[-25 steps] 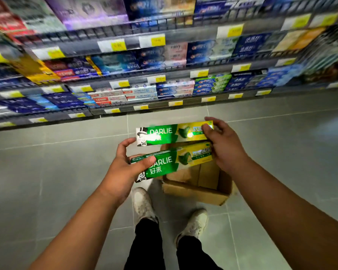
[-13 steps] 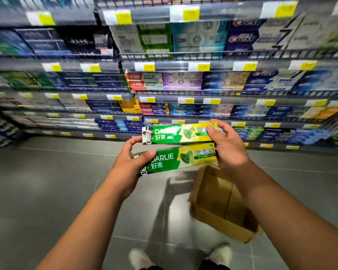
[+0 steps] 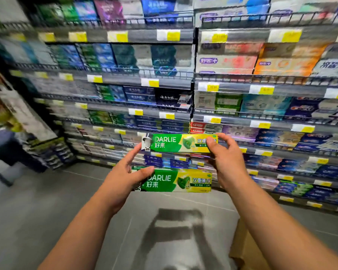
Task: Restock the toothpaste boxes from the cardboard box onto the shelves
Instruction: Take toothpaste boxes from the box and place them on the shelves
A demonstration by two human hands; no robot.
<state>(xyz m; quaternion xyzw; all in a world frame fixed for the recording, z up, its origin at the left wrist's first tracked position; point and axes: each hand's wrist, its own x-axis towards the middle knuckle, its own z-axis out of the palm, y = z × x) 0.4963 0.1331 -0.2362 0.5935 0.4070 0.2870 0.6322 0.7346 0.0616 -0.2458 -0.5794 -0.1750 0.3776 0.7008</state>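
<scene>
Two green-and-yellow Darlie toothpaste boxes are held level in front of the shelves. My right hand (image 3: 225, 160) pinches the right end of the upper box (image 3: 172, 143). My left hand (image 3: 125, 174) grips the left end of the lower box (image 3: 174, 181), thumb across its front; its fingertips reach up to the upper box's left end. The cardboard box (image 3: 244, 248) sits on the floor at the lower right, mostly hidden behind my right forearm.
Grey wire-fronted shelves (image 3: 144, 75) packed with toothpaste boxes and yellow price tags fill the view ahead, several tiers high. A side display (image 3: 23, 114) stands at the left with a dark stool-like shape (image 3: 2, 145) below it. Grey tiled floor (image 3: 47, 201) lies underfoot.
The view has tilted up and turned left, so higher shelves show and the cardboard box has slid to the lower right. Both held boxes have risen and spread a little further apart.
</scene>
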